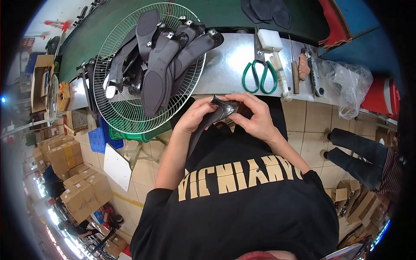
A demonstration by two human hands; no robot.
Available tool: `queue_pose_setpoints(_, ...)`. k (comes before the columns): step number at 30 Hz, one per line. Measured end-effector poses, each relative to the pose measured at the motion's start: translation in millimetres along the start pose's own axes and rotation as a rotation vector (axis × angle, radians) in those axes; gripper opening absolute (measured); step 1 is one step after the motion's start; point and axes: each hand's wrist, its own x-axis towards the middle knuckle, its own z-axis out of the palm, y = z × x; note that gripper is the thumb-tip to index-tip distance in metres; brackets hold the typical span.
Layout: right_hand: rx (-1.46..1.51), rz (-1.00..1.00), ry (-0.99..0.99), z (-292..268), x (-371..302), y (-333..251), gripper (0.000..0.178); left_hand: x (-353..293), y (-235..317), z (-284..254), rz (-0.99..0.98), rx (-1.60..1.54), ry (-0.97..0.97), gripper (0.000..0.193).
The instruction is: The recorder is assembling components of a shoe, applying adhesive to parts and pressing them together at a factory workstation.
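In front of my chest I hold a dark high-heel shoe sole (pixel 227 109) with a glossy black heel. My left hand (pixel 197 115) is closed round it from the left, with the long flat part running down beside my left wrist. My right hand (pixel 256 116) grips the glossy heel end between thumb and fingers. Just left of my hands, a round white wire basket (pixel 100 104) holds several similar dark soles (pixel 156 82), most with shiny heel ends pointing up and away.
On the metal bench top (pixel 225 56) lie green-handled scissors (pixel 259 73), a white block (pixel 269 40), a wooden-handled tool (pixel 296 78) and a clear plastic bag (pixel 346 84). More dark sole pieces (pixel 268 12) lie farther back. A person (pixel 364 154) stands at the right; cartons (pixel 86 190) are stacked left.
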Motion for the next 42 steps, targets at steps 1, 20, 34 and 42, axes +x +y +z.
queue_pose_setpoints(1, 0.001, 0.001, -0.004, -1, 0, 0, 0.046, 0, 0, -1, -0.009, 0.001, -0.002, 0.038)
queue_pose_setpoints(20, -0.176, -0.089, -0.001, 4, -1, 4, 0.027, 0, -32, -1, 0.084, -0.231, -0.107, 0.032)
queue_pose_setpoints(34, -0.088, -0.052, -0.055, 3, -3, 13, 0.029, -5, -26, -6, 0.129, -0.119, -0.056, 0.020)
queue_pose_setpoints(42, -0.025, -0.017, -0.030, 4, -6, 21, 0.028, -8, -23, -5, 0.125, -0.023, -0.035, 0.019)
